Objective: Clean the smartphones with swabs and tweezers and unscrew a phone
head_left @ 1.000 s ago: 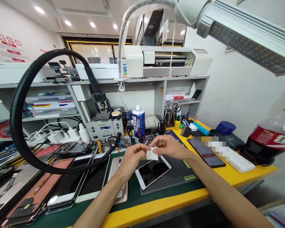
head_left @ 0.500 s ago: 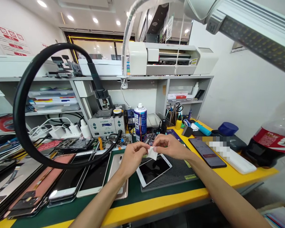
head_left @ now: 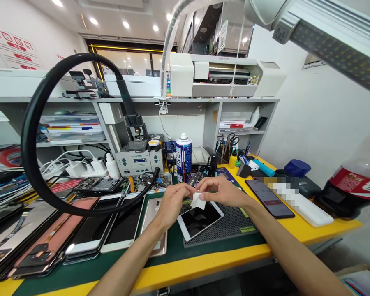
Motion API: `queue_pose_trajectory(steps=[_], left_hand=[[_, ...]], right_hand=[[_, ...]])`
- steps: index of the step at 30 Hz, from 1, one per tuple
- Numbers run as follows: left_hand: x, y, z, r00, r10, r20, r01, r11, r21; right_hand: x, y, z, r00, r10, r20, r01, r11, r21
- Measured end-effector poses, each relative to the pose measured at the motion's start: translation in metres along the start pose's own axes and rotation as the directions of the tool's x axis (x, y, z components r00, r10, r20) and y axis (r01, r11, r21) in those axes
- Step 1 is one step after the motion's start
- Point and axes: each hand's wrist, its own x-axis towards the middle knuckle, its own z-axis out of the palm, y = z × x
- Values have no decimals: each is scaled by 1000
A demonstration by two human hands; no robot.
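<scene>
Between my two hands is a small white wipe, soft and creased, hanging over the top of a white-framed phone. My left hand is closed, its thumb and fingertips meeting at the wipe's left edge. My right hand pinches the wipe from the other side, thumb in front. The phone lies screen up, turned at a slant, on a grey perforated mat. A gold phone back cover rests left of it, partly behind my left forearm.
Several phones and screens lie at left, including a white-framed phone. A black hose loops above them from a grey rework station. Behind my hands stands a blue spray can. At right are a dark phone and a cola bottle.
My hands stay close together over the phone. The wipe hangs slightly more to the left and looks a little more spread. The whole view has shifted slightly.
</scene>
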Motion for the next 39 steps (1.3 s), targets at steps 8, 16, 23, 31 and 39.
queue_pose_trajectory(steps=[8,16,23,31,39], left_hand=[[1,1,2,1000,-3,-7,3,1000,7],[-2,3,2,1000,27,-5,-27,999,30],[-1,4,4,1000,11,-16,-11,1000,8],[-2,0,3,1000,-17,4,17,1000,25],[-2,-3,7,999,39,-30,-35,989,145]], right_hand=[[0,5,4,996,81,-35,-79,995,58],[-2,2,9,995,66,-68,-66,998,-2],[-1,3,14,991,45,-128,-49,998,-26],[-2,3,15,990,29,-137,-31,999,-16],[-3,1,17,986,28,-164,-28,1000,2]])
